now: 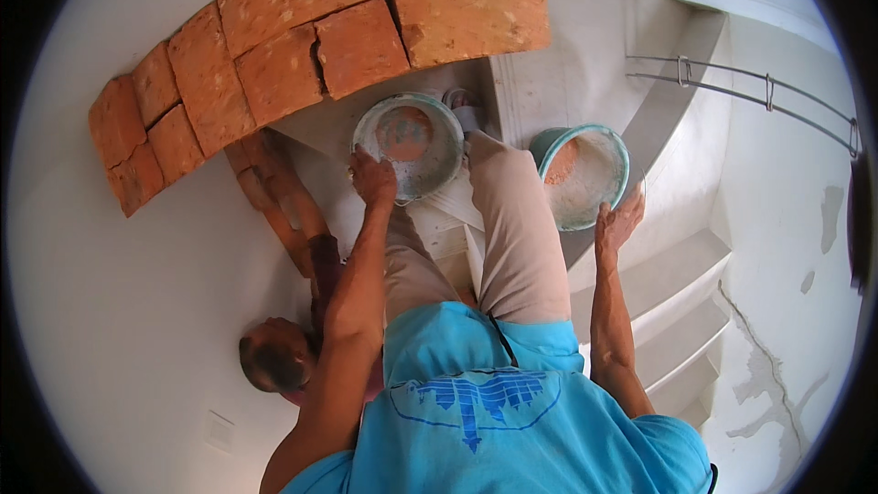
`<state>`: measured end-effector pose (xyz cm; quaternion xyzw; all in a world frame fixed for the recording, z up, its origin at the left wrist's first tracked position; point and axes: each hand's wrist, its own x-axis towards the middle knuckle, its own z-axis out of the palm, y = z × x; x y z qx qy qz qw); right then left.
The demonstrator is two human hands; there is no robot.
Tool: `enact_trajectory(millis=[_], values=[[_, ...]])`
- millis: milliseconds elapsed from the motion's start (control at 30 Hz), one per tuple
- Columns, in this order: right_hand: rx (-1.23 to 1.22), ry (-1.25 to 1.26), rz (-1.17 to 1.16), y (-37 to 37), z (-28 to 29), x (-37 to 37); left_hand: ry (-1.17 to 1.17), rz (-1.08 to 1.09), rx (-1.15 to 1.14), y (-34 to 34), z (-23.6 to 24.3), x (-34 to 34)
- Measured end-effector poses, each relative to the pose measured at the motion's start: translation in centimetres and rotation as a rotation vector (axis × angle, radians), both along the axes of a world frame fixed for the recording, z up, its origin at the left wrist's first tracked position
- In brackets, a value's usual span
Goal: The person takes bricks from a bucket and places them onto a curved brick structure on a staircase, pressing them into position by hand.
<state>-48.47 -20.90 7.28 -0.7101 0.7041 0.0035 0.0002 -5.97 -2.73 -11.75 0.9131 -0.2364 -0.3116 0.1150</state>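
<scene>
My left hand (373, 176) is closed on the near left rim of a grey-green bucket (442, 151), which has a reddish-brown patch and grey smears at its bottom. To the right, a teal bucket (626, 169) tips toward me, showing whitish walls and orange crumbs inside. Against its near right rim, by a thin wire handle, my right hand (620, 220) is closed, with some fingertips hidden. Both buckets are beside my legs over the steps, and I cannot tell how far they rest on them.
Orange bricks (274, 73) form a stacked band ahead and left. Below them, another person (277, 354) stands close by my left arm, one arm raised toward the bricks. Pale stairs (658, 284) descend on the right. A metal rail (732, 91) runs along the cracked right wall (777, 247).
</scene>
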Motion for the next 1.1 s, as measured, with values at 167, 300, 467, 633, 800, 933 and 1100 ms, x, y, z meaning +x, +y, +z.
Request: enact_trajectory(millis=[167, 300, 467, 633, 800, 933, 1100], values=[[0.209, -0.24, -0.237, 0.5, -1.3, -3.4, 0.126, 0.198, 0.168, 1.8, -1.7, 2.9], [0.362, -0.351, -0.441, 2.5, 0.7, -3.1, 0.291, 0.443, 0.002, 5.2, -5.9, 3.6], [0.755, -0.942, -1.172, 11.0, -4.5, -7.3, 0.449, 0.651, -0.119, 3.1, -4.1, 3.3], [0.554, -1.447, -1.421, 8.6, -8.0, -4.1, 0.641, 0.724, -0.169, 3.1, -3.2, 3.4], [0.48, -1.523, -1.638, 6.1, -13.4, -9.4, 0.629, 0.638, -0.252, 1.0, -1.7, 2.2], [0.327, -1.49, -1.522, 4.6, -15.2, -11.0, 0.651, 0.663, -0.363, -0.5, 0.6, 1.6], [0.241, -1.307, -1.431, 1.7, -9.0, -8.5, 0.606, 0.846, -0.281, -0.8, 5.4, 1.9]])
